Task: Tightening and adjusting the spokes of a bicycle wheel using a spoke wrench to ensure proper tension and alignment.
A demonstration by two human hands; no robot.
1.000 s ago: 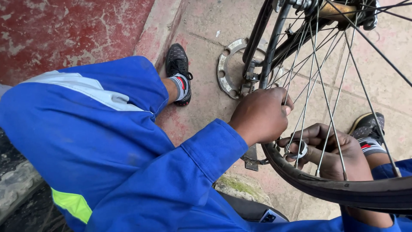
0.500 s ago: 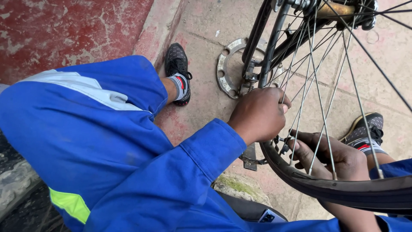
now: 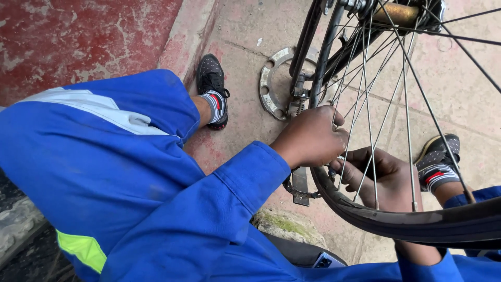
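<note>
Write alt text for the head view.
Seen from above, a person in blue overalls works at the rim of a bicycle wheel, left hand closed at the spokes, right hand behind them. A round metal ring lies on the pavement.

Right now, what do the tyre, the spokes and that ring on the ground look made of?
Tyre: black rubber, matte with a dull sheen. Spokes: thin bare metal, likely steel, glinting silver. Ring: flat grey metal with holes, dull and scuffed, possibly steel or aluminium.
</note>
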